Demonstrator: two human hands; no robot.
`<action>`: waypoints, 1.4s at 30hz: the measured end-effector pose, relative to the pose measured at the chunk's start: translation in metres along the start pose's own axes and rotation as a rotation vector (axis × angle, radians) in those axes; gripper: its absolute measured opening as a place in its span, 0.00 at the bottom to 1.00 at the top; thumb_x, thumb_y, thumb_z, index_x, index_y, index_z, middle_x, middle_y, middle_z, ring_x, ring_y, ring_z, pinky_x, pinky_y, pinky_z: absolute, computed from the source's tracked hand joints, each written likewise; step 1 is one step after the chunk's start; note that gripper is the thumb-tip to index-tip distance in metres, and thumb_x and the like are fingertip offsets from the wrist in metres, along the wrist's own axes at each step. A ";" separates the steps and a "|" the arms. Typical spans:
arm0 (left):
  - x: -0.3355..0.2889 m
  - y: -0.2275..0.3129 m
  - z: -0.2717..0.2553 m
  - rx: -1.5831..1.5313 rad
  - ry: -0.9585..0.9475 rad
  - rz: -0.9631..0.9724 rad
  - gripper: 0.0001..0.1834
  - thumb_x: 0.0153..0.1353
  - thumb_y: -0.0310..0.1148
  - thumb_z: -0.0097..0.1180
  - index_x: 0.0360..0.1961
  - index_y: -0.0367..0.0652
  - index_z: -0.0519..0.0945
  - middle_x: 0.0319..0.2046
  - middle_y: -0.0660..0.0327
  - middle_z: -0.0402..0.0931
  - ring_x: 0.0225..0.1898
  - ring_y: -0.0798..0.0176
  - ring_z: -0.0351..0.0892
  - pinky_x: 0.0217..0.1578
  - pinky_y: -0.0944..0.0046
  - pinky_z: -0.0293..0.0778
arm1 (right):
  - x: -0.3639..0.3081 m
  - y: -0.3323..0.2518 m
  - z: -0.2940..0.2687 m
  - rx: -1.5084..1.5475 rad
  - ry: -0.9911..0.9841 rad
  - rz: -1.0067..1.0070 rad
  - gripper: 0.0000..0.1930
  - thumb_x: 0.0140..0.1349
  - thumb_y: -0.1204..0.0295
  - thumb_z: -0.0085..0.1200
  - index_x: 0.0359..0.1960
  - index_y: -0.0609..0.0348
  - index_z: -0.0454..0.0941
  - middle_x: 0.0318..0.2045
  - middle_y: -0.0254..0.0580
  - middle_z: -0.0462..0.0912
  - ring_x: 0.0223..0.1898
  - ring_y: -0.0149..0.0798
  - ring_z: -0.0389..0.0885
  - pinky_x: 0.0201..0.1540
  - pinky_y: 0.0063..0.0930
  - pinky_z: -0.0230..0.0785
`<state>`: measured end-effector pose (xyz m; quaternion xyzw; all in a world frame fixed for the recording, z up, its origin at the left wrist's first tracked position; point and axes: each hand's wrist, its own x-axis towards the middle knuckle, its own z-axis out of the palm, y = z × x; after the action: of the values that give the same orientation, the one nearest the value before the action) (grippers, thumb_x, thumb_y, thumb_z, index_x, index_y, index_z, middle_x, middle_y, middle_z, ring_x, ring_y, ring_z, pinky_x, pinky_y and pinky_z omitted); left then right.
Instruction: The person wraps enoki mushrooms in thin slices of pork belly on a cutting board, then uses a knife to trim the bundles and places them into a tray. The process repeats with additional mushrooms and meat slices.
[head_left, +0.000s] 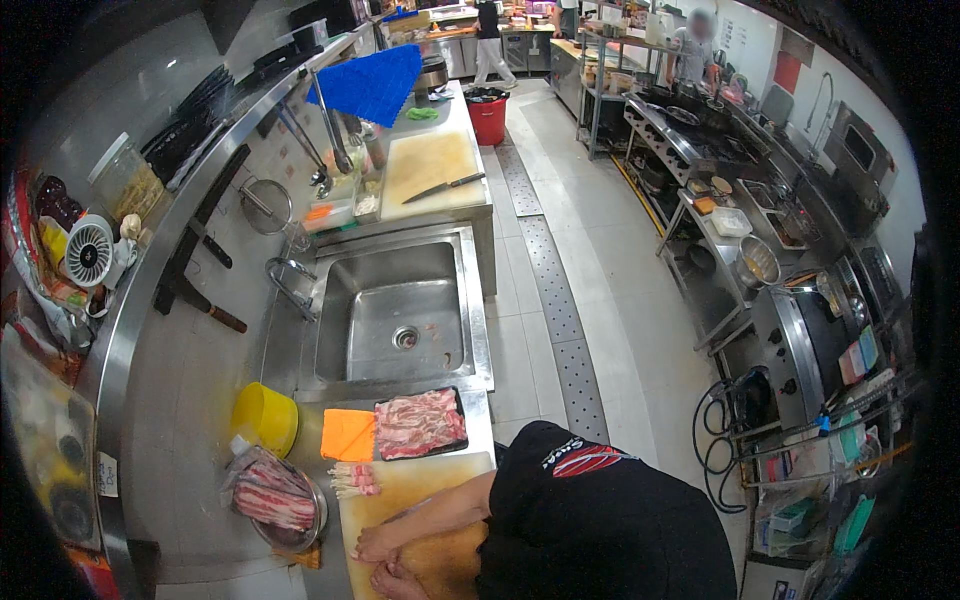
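Both my hands work low over a yellowish cutting board. My right hand, its forearm reaching in from the right, has bent fingers pressed together near the board's left side. Just below it, my left hand is closed too, partly cut off by the lower edge. Whatever lies between the fingers is too small to make out. Beside the right forearm, a thin grey edge shows on the board. Several small meat rolls with pale stalks lie at the board's far left corner. Behind them sits a black tray of thin-sliced meat.
Left of the board, a metal bowl holds bagged meat slices. Nearby are a yellow tub and an orange cloth. Beyond is a sink, then another board with a knife. Stoves line the right wall.
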<state>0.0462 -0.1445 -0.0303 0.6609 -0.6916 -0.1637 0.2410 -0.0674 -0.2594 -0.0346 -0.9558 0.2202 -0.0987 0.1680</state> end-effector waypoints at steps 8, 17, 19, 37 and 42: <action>0.014 -0.004 -0.009 -0.012 -0.035 -0.001 0.11 0.68 0.35 0.66 0.42 0.38 0.85 0.35 0.52 0.85 0.39 0.50 0.83 0.44 0.50 0.78 | -0.016 -0.014 0.016 -0.040 0.065 0.000 0.14 0.53 0.63 0.69 0.39 0.58 0.88 0.42 0.48 0.89 0.48 0.55 0.85 0.49 0.50 0.78; 0.031 0.017 0.008 0.000 -0.083 0.032 0.11 0.68 0.35 0.66 0.41 0.38 0.84 0.35 0.53 0.86 0.38 0.52 0.84 0.42 0.51 0.79 | -0.002 0.011 -0.015 0.108 0.035 0.024 0.14 0.57 0.62 0.68 0.39 0.58 0.88 0.45 0.49 0.88 0.50 0.55 0.84 0.51 0.51 0.77; 0.037 0.020 0.007 0.006 -0.087 0.024 0.11 0.68 0.35 0.66 0.41 0.38 0.84 0.35 0.53 0.86 0.38 0.52 0.84 0.42 0.51 0.79 | 0.006 0.013 -0.021 0.140 0.029 0.025 0.14 0.58 0.61 0.67 0.39 0.58 0.88 0.45 0.49 0.88 0.50 0.55 0.84 0.52 0.51 0.76; 0.045 -0.013 -0.027 -0.166 -0.291 0.034 0.10 0.68 0.35 0.65 0.41 0.38 0.84 0.36 0.54 0.88 0.36 0.55 0.85 0.40 0.52 0.80 | -0.107 -0.012 -0.037 0.828 0.264 0.190 0.16 0.67 0.57 0.66 0.44 0.57 0.87 0.51 0.50 0.87 0.53 0.51 0.83 0.56 0.48 0.76; 0.040 -0.023 -0.052 -0.332 -0.289 -0.212 0.24 0.63 0.40 0.71 0.56 0.42 0.79 0.45 0.50 0.88 0.48 0.45 0.88 0.48 0.50 0.82 | -0.261 -0.016 -0.073 0.968 0.244 0.769 0.16 0.71 0.66 0.66 0.55 0.62 0.85 0.47 0.39 0.88 0.47 0.32 0.86 0.52 0.31 0.79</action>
<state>0.0937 -0.1813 0.0052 0.6509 -0.6093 -0.3922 0.2263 -0.3112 -0.1478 0.0088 -0.6058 0.4962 -0.2281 0.5786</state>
